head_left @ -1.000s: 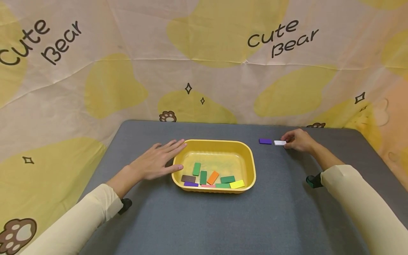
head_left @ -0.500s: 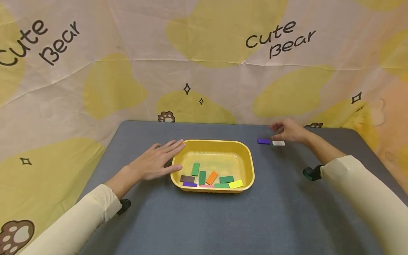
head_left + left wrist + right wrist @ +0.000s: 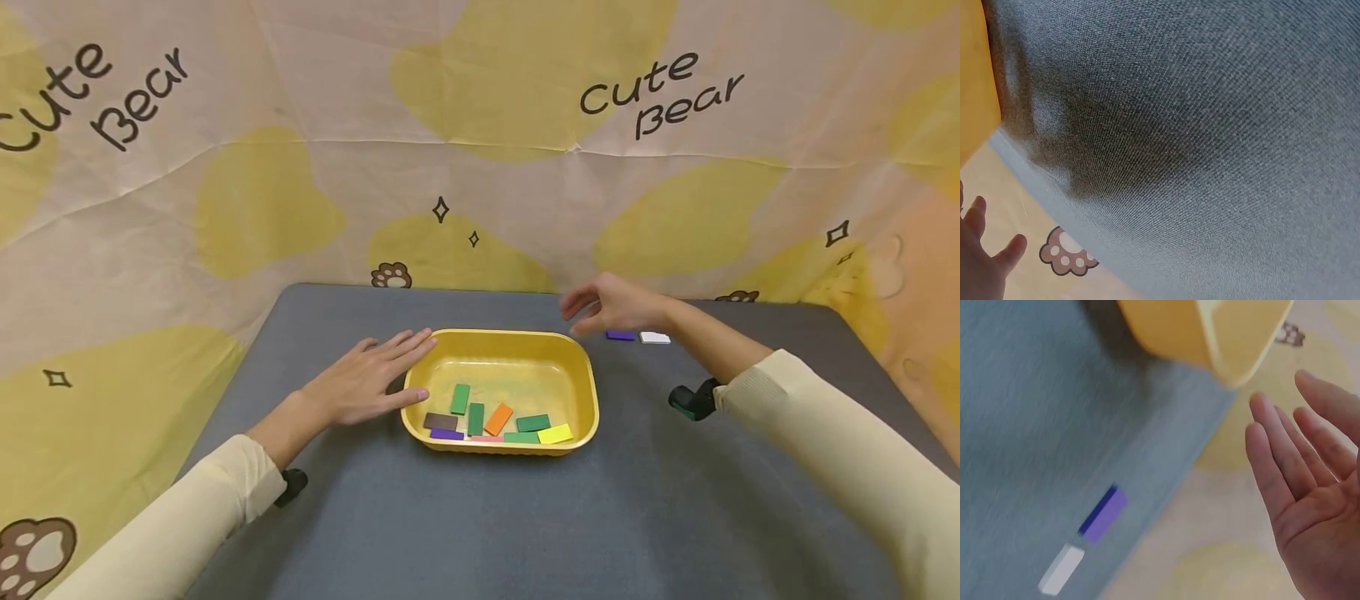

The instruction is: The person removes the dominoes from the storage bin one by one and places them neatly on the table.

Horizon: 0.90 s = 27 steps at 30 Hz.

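A yellow plastic basin [image 3: 501, 337] stands mid-table with several coloured blocks lying in it, among them an orange block [image 3: 498, 419], a yellow block [image 3: 555, 434] and a brown block [image 3: 440, 422]. My left hand [image 3: 367, 379] rests with spread fingers on the basin's left rim. Over the table behind the basin's right corner hovers my right hand [image 3: 622, 304], its palm and loosely extended fingers bare in the right wrist view. Below and right of it, a purple block [image 3: 1104, 514] and a white block [image 3: 1061, 570] lie end to end with a small gap.
The grey table [image 3: 480, 525] reaches back to a hanging cloth [image 3: 517, 192] with yellow patches and lettering. Dark wrist devices, such as the one under the right sleeve [image 3: 693, 400], hang below both forearms.
My right hand has left the white block, risen and moved left past the purple block toward the basin. Both blocks stay where they were on the table. The left hand keeps its place.
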Each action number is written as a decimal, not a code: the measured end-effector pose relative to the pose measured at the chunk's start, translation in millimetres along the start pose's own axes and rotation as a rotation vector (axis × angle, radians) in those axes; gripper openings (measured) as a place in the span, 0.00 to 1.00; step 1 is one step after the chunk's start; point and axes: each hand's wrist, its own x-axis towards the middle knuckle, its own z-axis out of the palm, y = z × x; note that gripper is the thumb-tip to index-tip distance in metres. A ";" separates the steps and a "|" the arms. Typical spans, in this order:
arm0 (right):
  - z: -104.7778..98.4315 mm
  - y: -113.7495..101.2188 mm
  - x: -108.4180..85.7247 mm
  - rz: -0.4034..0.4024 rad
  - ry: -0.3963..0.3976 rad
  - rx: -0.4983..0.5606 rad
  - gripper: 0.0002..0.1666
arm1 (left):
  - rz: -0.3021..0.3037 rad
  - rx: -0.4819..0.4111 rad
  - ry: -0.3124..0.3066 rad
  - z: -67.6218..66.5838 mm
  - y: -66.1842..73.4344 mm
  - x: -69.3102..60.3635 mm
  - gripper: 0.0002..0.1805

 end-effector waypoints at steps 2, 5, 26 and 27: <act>7.3 -5.3 5.2 -0.013 -0.067 0.029 0.25 | -0.005 -0.001 -0.002 -0.7 0.0 -1.0 0.44; 17.2 -11.9 12.3 -0.012 -0.187 0.045 0.27 | -0.002 0.005 0.000 -0.4 -0.4 -1.2 0.44; 50.7 -27.8 34.0 0.220 -0.582 -0.014 0.35 | 0.015 0.008 0.006 -0.6 -0.5 0.5 0.43; 51.9 -28.7 34.2 0.227 -0.593 -0.017 0.35 | 0.016 0.006 0.006 -0.4 -0.7 0.1 0.43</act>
